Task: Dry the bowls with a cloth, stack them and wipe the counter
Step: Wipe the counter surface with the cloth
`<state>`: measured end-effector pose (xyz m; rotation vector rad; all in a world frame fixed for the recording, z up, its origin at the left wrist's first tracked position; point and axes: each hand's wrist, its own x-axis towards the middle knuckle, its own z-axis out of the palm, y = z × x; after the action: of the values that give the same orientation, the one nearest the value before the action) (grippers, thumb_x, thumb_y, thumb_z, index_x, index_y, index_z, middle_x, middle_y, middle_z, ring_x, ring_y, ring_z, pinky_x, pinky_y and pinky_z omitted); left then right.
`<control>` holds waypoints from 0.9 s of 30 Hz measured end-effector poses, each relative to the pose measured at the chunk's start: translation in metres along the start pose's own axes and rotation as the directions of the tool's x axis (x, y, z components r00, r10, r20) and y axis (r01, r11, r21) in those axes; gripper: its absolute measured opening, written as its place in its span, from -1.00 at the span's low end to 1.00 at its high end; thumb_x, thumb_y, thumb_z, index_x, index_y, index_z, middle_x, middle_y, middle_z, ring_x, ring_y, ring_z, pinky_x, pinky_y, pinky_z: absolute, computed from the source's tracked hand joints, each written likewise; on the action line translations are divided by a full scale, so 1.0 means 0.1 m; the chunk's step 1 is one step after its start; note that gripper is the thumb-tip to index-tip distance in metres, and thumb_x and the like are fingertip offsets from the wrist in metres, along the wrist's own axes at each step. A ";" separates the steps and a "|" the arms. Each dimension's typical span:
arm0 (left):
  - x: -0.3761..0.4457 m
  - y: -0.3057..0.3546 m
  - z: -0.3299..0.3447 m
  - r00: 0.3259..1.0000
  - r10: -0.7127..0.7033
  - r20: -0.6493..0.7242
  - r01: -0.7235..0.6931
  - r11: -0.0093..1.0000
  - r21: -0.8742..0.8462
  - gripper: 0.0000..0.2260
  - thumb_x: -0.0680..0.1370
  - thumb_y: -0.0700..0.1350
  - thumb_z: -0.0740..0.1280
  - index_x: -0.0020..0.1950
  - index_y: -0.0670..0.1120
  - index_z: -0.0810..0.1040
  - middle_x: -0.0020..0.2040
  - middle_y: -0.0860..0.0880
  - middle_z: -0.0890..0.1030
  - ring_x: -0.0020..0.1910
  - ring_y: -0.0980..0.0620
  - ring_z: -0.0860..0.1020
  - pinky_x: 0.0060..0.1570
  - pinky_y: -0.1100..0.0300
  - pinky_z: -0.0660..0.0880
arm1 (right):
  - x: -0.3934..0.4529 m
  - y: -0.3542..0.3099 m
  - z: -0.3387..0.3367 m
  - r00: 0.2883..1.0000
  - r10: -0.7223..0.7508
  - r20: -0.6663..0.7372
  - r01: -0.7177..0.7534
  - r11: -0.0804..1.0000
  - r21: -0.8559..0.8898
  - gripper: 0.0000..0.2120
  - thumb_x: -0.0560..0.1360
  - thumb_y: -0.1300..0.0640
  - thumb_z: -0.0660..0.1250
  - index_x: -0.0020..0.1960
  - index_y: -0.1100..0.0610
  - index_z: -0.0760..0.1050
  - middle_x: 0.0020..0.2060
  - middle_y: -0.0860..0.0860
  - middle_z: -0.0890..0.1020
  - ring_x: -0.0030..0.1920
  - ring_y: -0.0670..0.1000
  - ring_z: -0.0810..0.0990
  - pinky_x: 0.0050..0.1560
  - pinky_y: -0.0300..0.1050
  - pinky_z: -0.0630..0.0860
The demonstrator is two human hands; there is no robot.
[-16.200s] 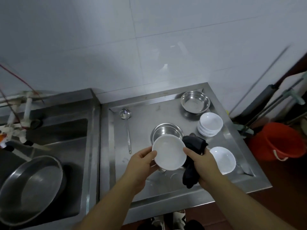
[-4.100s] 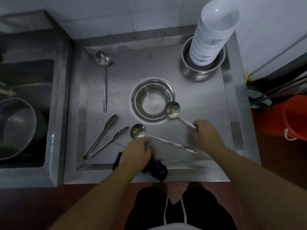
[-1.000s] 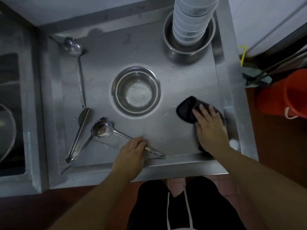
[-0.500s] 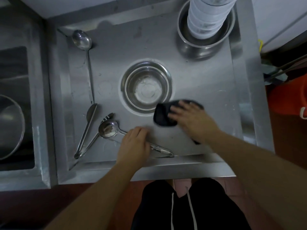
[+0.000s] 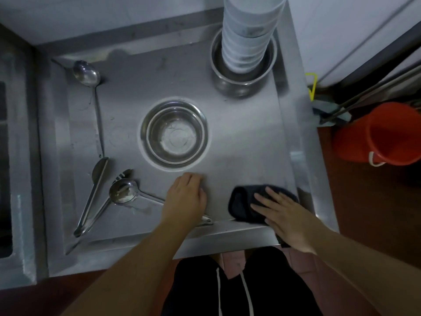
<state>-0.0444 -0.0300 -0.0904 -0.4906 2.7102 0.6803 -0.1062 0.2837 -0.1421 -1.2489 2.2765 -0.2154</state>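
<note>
A tall stack of white bowls stands inside a steel bowl at the back right of the steel counter. Another steel bowl sits in the middle. My right hand presses flat, fingers straight, on a dark cloth at the counter's front right. My left hand rests on the handle of a ladle near the front edge; its fingers are bent over the handle.
Steel tongs lie at the front left beside the ladle, and a long ladle lies along the left side. A sink borders the left. An orange bucket stands on the floor at right.
My right hand has slid the cloth from beside the middle bowl to the front right of the counter. My left hand stays on the ladle handle.
</note>
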 end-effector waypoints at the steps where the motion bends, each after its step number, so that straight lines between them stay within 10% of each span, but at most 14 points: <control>1: 0.03 0.06 0.02 1.000 0.012 0.000 -0.012 1.000 -0.001 -0.76 0.59 -0.22 0.36 0.25 -0.18 0.61 0.14 -0.18 0.61 0.14 -0.24 0.57 0.17 -0.11 0.51 | -0.11 0.06 -0.02 0.999 -0.018 0.027 0.018 1.000 -0.018 -0.51 0.70 -0.07 0.03 0.62 -0.08 0.31 0.62 -0.06 0.28 0.63 0.17 0.22 0.61 0.01 0.04; 7: 0.10 0.27 0.07 1.000 0.012 -0.001 -0.012 1.000 -0.011 -0.73 0.61 -0.19 0.35 0.31 -0.15 0.59 0.21 -0.15 0.60 0.20 -0.20 0.56 0.24 -0.09 0.49 | 0.13 0.67 -0.54 0.994 -0.043 0.099 0.062 0.978 -0.197 -0.26 0.59 0.18 0.33 0.68 -0.09 0.11 0.66 -0.04 0.07 0.66 0.15 0.06 0.59 0.02 -0.30; 11: 0.06 0.41 0.10 1.000 -0.025 -0.009 0.024 0.999 -0.026 -0.73 0.63 -0.16 0.35 0.32 -0.15 0.59 0.23 -0.14 0.60 0.22 -0.20 0.56 0.27 -0.11 0.49 | 0.81 1.04 -0.96 0.999 0.042 -0.029 -0.049 0.954 -0.297 -0.48 0.72 0.04 0.03 0.67 -0.04 0.20 0.67 0.02 0.20 0.66 0.21 0.18 0.64 0.14 -0.03; 17: 0.04 0.55 0.15 0.995 -0.078 -0.060 0.077 0.997 -0.016 -0.74 0.64 -0.13 0.35 0.31 -0.13 0.60 0.21 -0.11 0.61 0.20 -0.17 0.57 0.25 -0.09 0.51 | 1.59 1.19 -1.21 0.959 0.215 -0.186 -0.253 0.944 -0.214 -0.49 0.68 0.07 0.24 0.63 0.04 0.33 0.62 0.10 0.32 0.60 0.27 0.29 0.61 0.20 0.10; 22: 0.12 0.59 0.08 0.992 -0.120 -0.031 0.121 0.991 0.061 -0.67 0.66 -0.05 0.31 0.41 -0.10 0.56 0.31 -0.09 0.59 0.28 -0.15 0.55 0.30 -0.08 0.49 | 1.08 0.79 -0.70 0.976 0.101 -0.191 -0.130 0.980 -0.147 -0.46 0.62 0.06 0.34 0.58 0.07 0.41 0.57 0.10 0.42 0.54 0.33 0.38 0.48 0.26 0.36; 27: 0.35 0.53 -0.02 0.984 -0.166 -0.060 0.170 0.984 0.059 -0.65 0.67 -0.02 0.29 0.43 -0.08 0.54 0.30 -0.08 0.59 0.28 -0.14 0.55 0.28 -0.06 0.49 | 0.44 0.43 -0.12 0.996 0.009 -0.090 -0.019 0.994 -0.106 -0.49 0.71 -0.11 0.08 0.64 -0.08 0.28 0.64 -0.04 0.29 0.66 0.18 0.17 0.58 0.24 0.17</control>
<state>-0.0967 0.0040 -0.0810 -0.7223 2.6925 0.5407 -0.1635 0.2703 -0.1651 -1.3001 2.4009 -0.1488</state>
